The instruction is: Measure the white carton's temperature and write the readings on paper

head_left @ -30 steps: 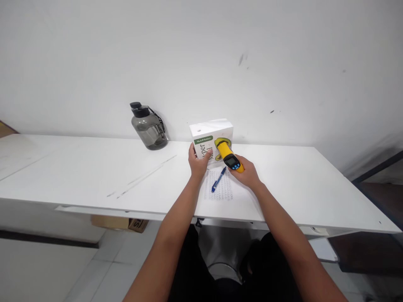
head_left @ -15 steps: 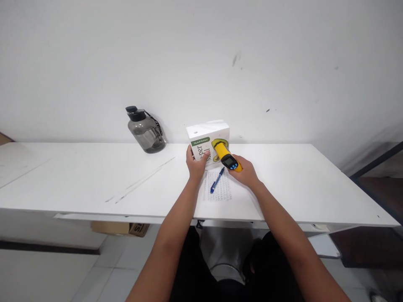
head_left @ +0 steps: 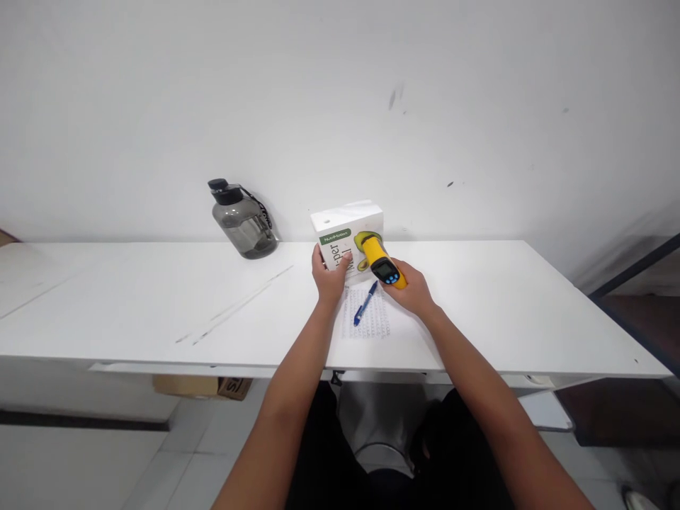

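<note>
Snugly, the left hand (head_left: 330, 282) grips a smooth, oblong box (head_left: 348, 234). Before it, the right hand (head_left: 417, 287) clasps a gun-shaped plastic thermometer (head_left: 384, 270); a slim pen (head_left: 365, 303) lies nearby.

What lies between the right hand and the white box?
The head view shows a yellow gun-shaped device, held in the right hand, nose toward the white box.

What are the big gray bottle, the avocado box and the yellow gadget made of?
The gray bottle looks like smooth, tinted plastic, since it's see-through, though clear glass could look similar. The avocado box seems to be thin printed cardboard: it has flat sides, straight edges and printed pictures. The yellow gadget is probably hard plastic, judging by its even color and molded shape.
</note>
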